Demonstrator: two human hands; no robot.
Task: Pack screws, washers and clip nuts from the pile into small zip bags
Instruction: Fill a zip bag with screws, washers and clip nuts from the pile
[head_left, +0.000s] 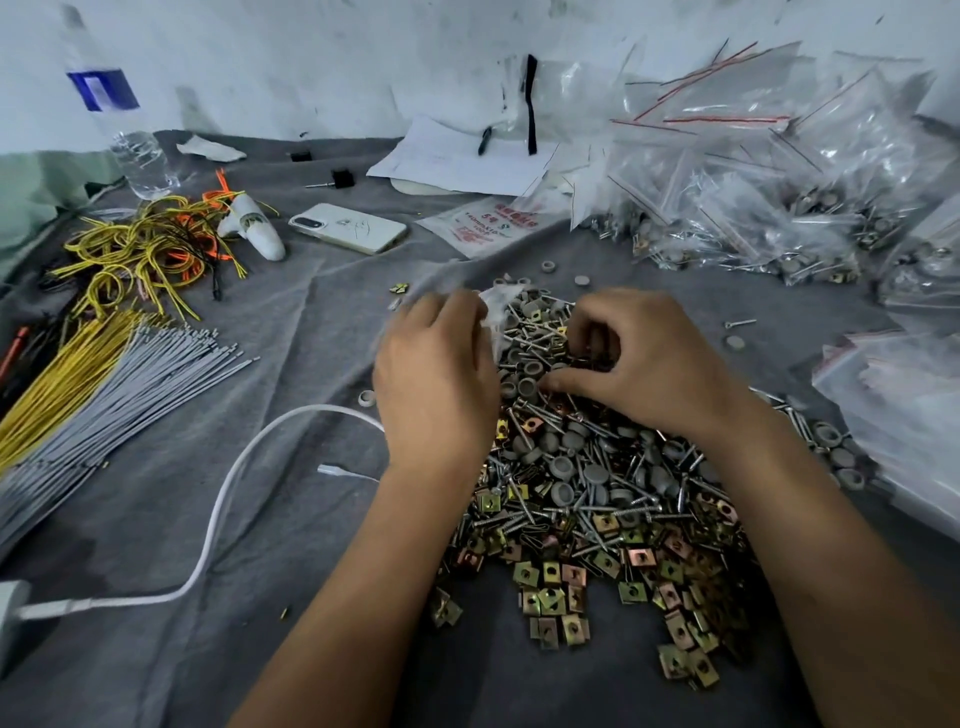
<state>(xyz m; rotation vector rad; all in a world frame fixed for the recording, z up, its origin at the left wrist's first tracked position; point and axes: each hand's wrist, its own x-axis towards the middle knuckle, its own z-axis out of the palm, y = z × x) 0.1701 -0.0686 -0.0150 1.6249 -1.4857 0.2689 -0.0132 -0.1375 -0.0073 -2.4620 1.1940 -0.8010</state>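
Pile (597, 483): on the grey-covered table (291, 519), its long axis running from the near edge away toward the filled bags (753, 218).
Zip bag (496, 306): small and clear (blurred), at the pile's far left edge.
Left hand (436, 379): fingers curled, pinching the zip bag.
Right hand (639, 364): fingers bent down into the screws; whether it holds any cannot be told.

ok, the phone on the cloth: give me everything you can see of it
The phone is a slim white or pale slab lying flat on the grey cloth, apparently back side up, with a camera cluster at its left end and a faint mark mid-back. It sits angled, left of a printed plastic packet and right of a small white figurine. Nothing visibly touches it except the cloth; both hands are away at the pile. No cable is plugged in that I can see.
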